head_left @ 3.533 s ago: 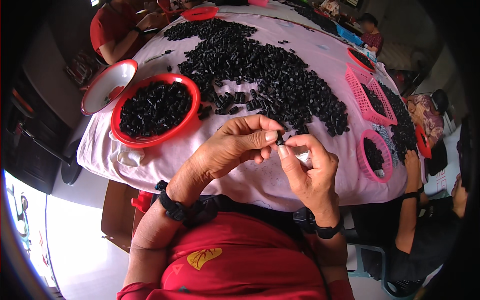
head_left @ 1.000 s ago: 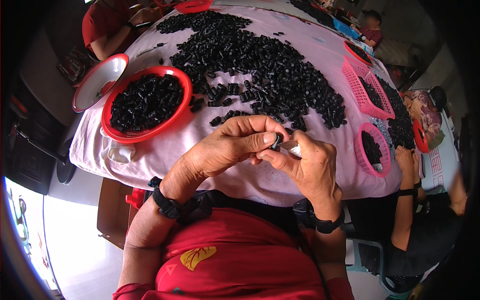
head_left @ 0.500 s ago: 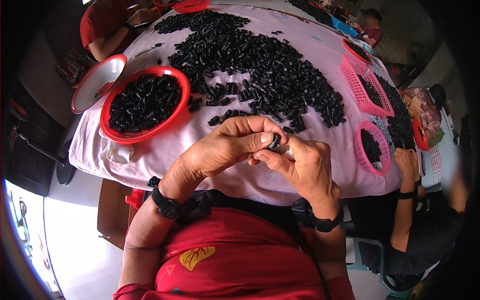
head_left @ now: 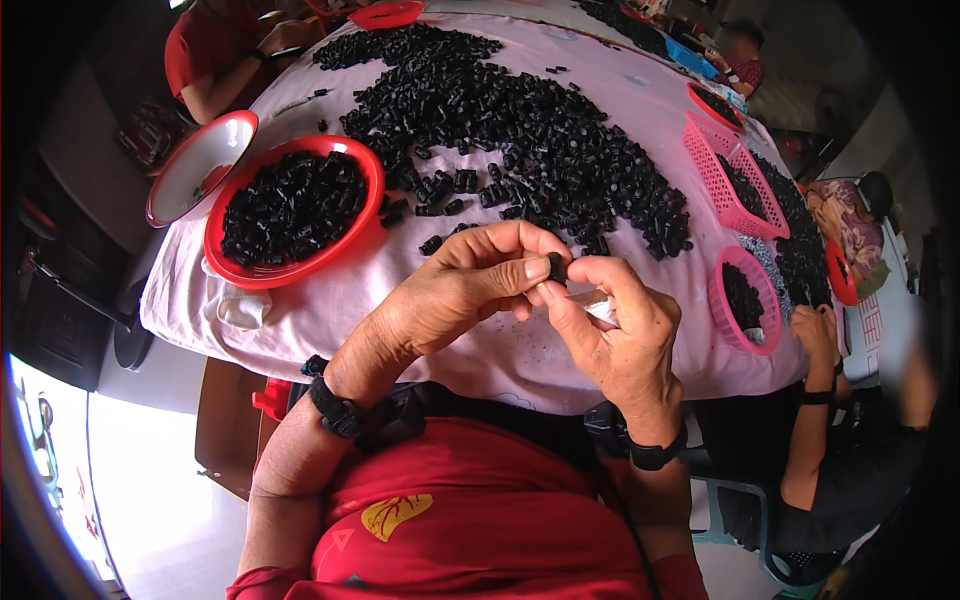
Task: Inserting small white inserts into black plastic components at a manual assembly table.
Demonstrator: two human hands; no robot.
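My left hand (head_left: 450, 290) is closed in a pinch over the near edge of the table. Between its thumb and forefinger sits a small black cylindrical part (head_left: 556, 265). Right beside it, my right hand (head_left: 640, 335) has its thumb and forefinger tips drawn close to that part. A small whitish, shiny object (head_left: 602, 309) shows within the curl of the right hand; its kind is unclear and most of it is hidden. Beyond both hands spreads a large heap of similar black parts (head_left: 490, 115), with loose ones scattered at its near edge.
A red bowl (head_left: 268, 278) full of black parts stands at left, a white-lined basin (head_left: 200, 165) beside it. At right are a pink rectangular basket (head_left: 722, 180) and a round pink basket (head_left: 768, 300). A co-worker's hands (head_left: 815, 330) are at the right edge. Others sit farther off.
My right hand has shifted slightly right and turned, so more of the whitish object shows. The black part in my left fingers has turned and sits a little higher.
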